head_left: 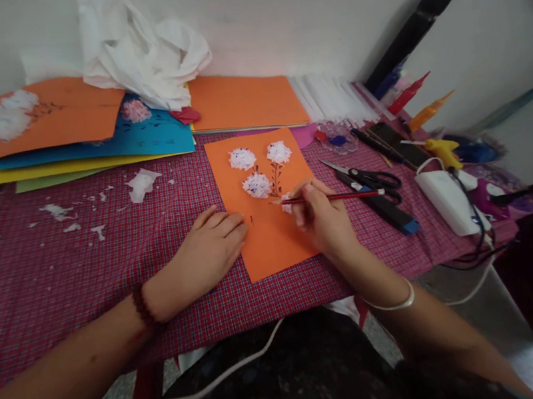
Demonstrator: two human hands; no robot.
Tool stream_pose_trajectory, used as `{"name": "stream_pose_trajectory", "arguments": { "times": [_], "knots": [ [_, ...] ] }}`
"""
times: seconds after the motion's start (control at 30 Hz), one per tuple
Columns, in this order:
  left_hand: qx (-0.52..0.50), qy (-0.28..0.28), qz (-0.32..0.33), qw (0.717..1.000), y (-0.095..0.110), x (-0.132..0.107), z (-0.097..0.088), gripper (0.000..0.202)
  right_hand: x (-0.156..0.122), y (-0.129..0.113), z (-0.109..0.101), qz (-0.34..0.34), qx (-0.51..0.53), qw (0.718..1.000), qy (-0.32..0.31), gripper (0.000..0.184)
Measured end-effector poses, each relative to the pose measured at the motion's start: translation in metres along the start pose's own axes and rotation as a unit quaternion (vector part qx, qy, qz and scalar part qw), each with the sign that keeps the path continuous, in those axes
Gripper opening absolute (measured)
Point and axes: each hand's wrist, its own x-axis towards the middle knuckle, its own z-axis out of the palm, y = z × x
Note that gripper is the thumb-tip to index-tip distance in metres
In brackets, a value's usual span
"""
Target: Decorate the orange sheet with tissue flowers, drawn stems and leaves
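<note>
An orange sheet of paper (275, 252) lies on the checked cloth in front of me. Several white, purple-flecked paper flowers (257, 185) are on it, with dark painted stems and leaves (275, 174) between them. My right hand (325, 220) grips a dark red pencil (354, 194), its pale tip pointing left, over or against the sheet just below the flowers. Part of one flower is hidden behind these fingers. My left hand (213, 245) rests flat, fingers stretched out, at the sheet's left edge. Beside its fingertips is a small dark mark on the paper.
Scissors (369, 178) and a blue-ended cutter (389, 207) lie right of the sheet, near a phone, a yellow glue gun (444, 151) and a white power strip (443, 198). Torn white scraps (143, 184) dot the left side. Coloured papers (245, 101) and crumpled white tissue (136, 51) are behind.
</note>
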Motion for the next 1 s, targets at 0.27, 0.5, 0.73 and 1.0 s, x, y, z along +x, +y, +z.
{"name": "stream_pose_trajectory", "arguments": {
  "times": [0.27, 0.5, 0.73, 1.0],
  "knots": [
    [-0.035, 0.006, -0.019, 0.999, -0.012, 0.000, -0.003, 0.033, -0.023, -0.014, -0.002, 0.053, -0.056, 0.994, -0.078, 0.006],
    [-0.023, 0.006, -0.054, 0.998, -0.018, 0.001, -0.004, 0.034, -0.026, -0.007, 0.003, 0.059, -0.103, 0.989, -0.088, 0.008],
    [-0.030, -0.007, -0.059, 0.998, -0.016, 0.003, -0.006, 0.036, -0.031, 0.001, 0.002, 0.053, -0.121, 0.986, -0.098, 0.011],
    [-0.001, -0.044, -0.087, 0.995, 0.001, 0.000, -0.012, 0.060, -0.035, 0.006, 0.004, -0.008, -0.218, 0.972, -0.085, 0.009]
  ]
}}
